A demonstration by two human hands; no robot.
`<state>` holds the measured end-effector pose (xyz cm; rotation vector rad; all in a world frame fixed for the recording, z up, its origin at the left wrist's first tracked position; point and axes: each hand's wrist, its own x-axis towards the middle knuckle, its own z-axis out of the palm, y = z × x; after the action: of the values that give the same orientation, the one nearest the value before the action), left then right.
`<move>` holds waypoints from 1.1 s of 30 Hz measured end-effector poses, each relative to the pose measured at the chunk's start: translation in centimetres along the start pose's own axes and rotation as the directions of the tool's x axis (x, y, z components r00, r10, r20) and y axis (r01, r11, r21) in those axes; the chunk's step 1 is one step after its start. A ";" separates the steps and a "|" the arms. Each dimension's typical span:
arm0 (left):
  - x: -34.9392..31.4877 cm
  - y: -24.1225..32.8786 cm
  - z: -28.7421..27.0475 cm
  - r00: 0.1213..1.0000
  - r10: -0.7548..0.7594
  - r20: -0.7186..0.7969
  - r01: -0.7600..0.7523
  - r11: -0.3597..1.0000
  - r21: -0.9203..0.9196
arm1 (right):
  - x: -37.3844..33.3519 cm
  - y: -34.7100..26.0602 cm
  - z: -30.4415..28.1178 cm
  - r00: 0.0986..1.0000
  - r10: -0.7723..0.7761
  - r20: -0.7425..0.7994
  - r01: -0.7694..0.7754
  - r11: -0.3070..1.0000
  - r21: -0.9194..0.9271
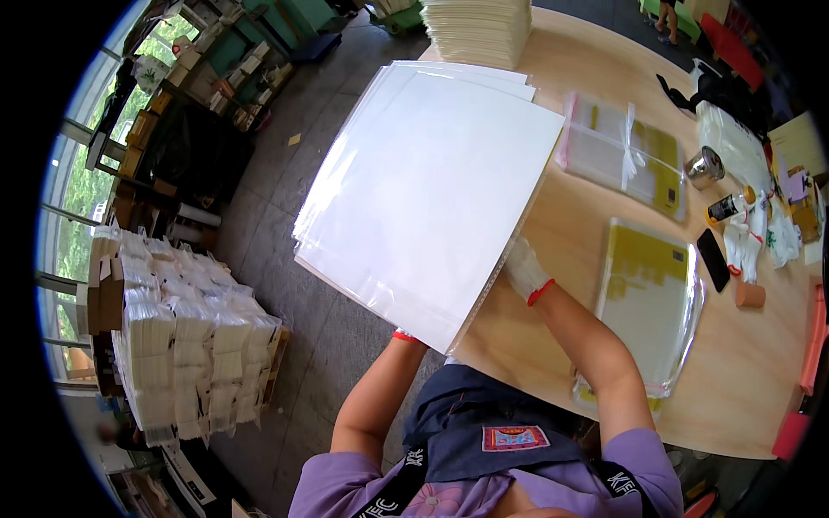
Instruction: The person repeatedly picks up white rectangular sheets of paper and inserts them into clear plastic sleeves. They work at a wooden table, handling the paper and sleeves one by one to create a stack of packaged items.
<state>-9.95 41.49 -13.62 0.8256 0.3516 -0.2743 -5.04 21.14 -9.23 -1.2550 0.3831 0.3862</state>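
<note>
A broad stack of white sheets in clear plastic sleeves (423, 190) spans the space before me, its layers slightly fanned at the far and left edges. My left hand (406, 335), in a white glove with a red cuff, is under the stack's near edge; its fingers are hidden by the sheets. At the right edge, my gloved right hand (526, 271) grips the stack, with its fingertips out of sight behind it. The stack overhangs the left side of the wooden table (553, 345).
On the table are a tied bundle of clear-sleeved packs (626, 155), a yellow-and-white pack pile (648, 302), a black phone (713, 259), a metal can (705, 167) and a tall paper stack (477, 34). A pallet of wrapped white bundles (190, 337) stands on the floor at left.
</note>
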 end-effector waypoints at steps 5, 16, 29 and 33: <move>3.4 1.5 0.6 1.000 -0.004 0.011 0.004 1.000 0.018 | 6.4 2.9 -1.0 0.997 -0.080 0.016 0.081 0.996 -0.045; 12.7 6.1 3.2 0.941 0.266 0.208 -0.334 0.820 0.464 | 11.3 -3.9 1.0 0.998 -0.060 -0.015 0.061 0.998 0.029; 20.9 11.2 9.8 0.979 0.086 -0.186 -0.110 0.986 -0.123 | 15.5 -12.8 2.6 0.939 -0.182 -0.292 0.081 0.942 -0.326; 21.1 12.6 13.2 0.974 -0.026 -0.225 0.000 0.993 -0.116 | 15.8 -15.0 0.2 0.875 -0.291 -0.387 0.296 0.954 -0.048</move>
<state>16.50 37.54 -5.57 0.7423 0.5818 -0.1699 16.01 18.47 -4.26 -1.3536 0.5221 -0.1337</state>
